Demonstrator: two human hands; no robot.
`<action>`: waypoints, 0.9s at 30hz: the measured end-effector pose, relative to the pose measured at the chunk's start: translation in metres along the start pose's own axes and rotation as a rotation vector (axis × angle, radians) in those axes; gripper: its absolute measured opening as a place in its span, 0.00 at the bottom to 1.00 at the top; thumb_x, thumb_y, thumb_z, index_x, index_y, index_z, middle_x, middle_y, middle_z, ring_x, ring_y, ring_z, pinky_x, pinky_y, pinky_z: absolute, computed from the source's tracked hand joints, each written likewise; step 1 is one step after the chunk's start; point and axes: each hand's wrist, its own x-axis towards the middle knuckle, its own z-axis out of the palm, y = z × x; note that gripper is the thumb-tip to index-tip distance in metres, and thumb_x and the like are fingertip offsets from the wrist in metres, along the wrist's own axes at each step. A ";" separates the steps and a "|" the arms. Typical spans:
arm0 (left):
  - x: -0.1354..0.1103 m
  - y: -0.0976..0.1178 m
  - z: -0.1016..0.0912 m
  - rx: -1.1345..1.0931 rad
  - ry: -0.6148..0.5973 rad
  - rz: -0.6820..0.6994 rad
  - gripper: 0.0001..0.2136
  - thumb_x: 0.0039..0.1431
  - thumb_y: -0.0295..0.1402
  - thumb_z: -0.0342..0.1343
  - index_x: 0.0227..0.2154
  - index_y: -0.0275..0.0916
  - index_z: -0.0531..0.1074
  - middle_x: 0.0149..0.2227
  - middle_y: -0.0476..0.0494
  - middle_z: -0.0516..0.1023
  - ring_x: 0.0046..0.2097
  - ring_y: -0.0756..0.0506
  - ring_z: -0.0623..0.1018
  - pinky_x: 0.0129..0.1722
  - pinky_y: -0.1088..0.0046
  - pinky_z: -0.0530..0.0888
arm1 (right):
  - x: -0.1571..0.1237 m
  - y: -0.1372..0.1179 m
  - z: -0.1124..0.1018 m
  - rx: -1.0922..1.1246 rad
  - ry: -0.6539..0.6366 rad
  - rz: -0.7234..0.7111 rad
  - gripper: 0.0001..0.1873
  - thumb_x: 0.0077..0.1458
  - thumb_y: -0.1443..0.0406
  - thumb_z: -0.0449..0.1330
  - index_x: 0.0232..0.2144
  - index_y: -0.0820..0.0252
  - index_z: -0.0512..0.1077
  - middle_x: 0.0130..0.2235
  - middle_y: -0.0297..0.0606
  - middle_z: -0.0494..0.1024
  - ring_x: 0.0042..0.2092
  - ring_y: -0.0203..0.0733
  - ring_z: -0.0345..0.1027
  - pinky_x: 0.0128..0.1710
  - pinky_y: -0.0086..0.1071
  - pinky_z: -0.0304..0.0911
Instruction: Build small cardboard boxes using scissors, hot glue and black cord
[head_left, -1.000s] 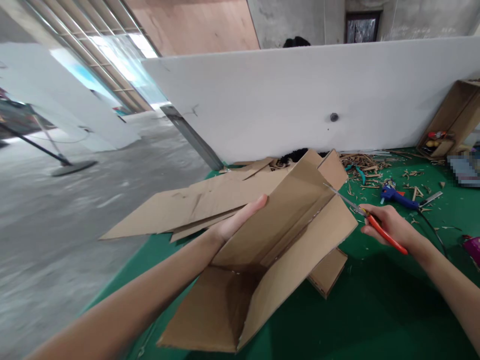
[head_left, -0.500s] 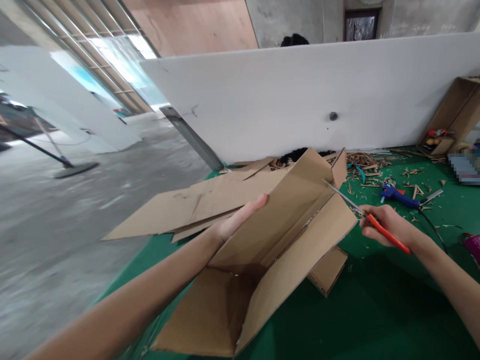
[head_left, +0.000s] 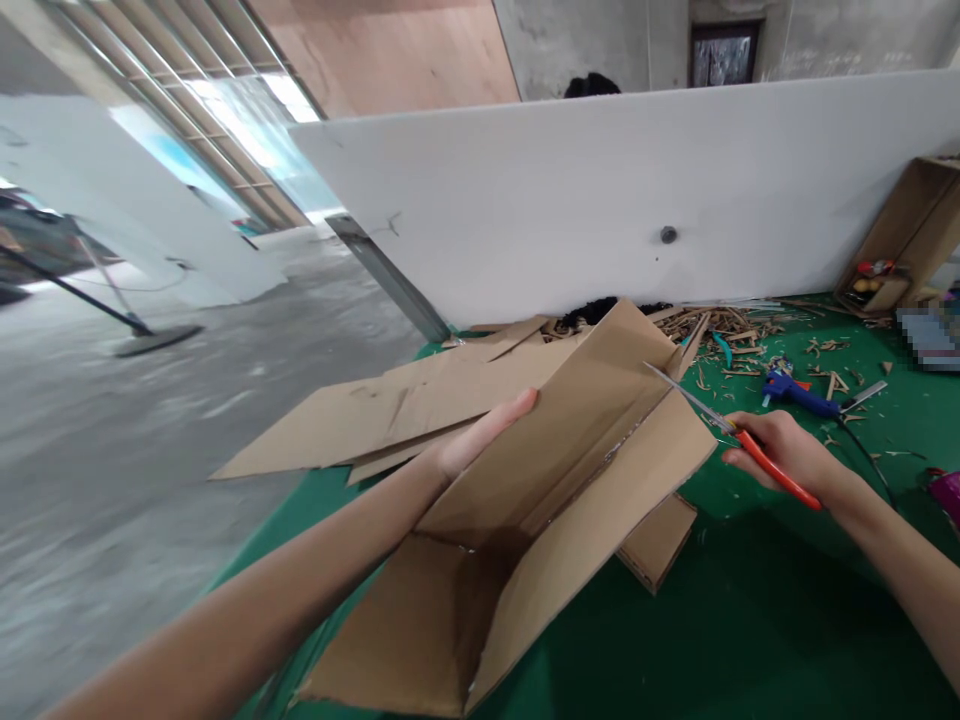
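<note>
My left hand [head_left: 480,440] grips the left wall of an opened cardboard box [head_left: 540,500], thumb on the outside and the other fingers hidden behind the panel. The box is held tilted above the green table [head_left: 750,620]. My right hand [head_left: 784,452] is closed round the orange handles of a pair of scissors [head_left: 739,435]. The blades point up and left and reach the box's far right flap [head_left: 690,348], which hangs edge-on beside the box.
Flat cardboard sheets [head_left: 390,410] lie at the table's left edge. Cardboard scraps [head_left: 727,325], a blue glue gun [head_left: 799,392] and a knife [head_left: 862,396] lie at the back right. A white board [head_left: 600,190] walls the far side. An open box [head_left: 907,240] leans at right.
The far right flap has swung from facing me to edge-on as the scissors work at it. Both hands stay almost in place.
</note>
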 end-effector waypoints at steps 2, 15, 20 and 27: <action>0.001 -0.001 -0.002 -0.079 -0.019 -0.090 0.34 0.60 0.60 0.42 0.47 0.34 0.76 0.41 0.42 0.85 0.52 0.38 0.79 0.53 0.65 0.71 | 0.001 0.000 -0.001 0.045 -0.036 -0.009 0.22 0.60 0.47 0.57 0.38 0.60 0.72 0.24 0.35 0.73 0.24 0.36 0.63 0.25 0.29 0.58; 0.009 -0.011 -0.014 -0.106 -0.064 -0.085 0.30 0.52 0.62 0.52 0.38 0.39 0.79 0.35 0.45 0.85 0.52 0.37 0.79 0.54 0.64 0.71 | 0.003 -0.011 -0.014 0.190 -0.138 -0.075 0.26 0.56 0.47 0.62 0.47 0.59 0.70 0.38 0.42 0.80 0.39 0.47 0.76 0.35 0.31 0.68; 0.006 -0.007 -0.004 -0.170 -0.064 -0.105 0.29 0.54 0.61 0.49 0.37 0.38 0.78 0.36 0.43 0.85 0.51 0.37 0.79 0.51 0.63 0.74 | 0.001 -0.011 -0.014 0.010 -0.041 -0.018 0.20 0.60 0.47 0.57 0.36 0.59 0.70 0.25 0.34 0.73 0.25 0.38 0.66 0.27 0.29 0.58; 0.024 0.019 -0.017 0.109 -0.129 0.022 0.28 0.50 0.59 0.56 0.42 0.40 0.76 0.46 0.40 0.82 0.53 0.35 0.78 0.49 0.63 0.76 | -0.001 -0.008 -0.012 -0.097 0.046 0.031 0.21 0.61 0.47 0.55 0.37 0.59 0.70 0.22 0.32 0.69 0.23 0.37 0.62 0.26 0.29 0.55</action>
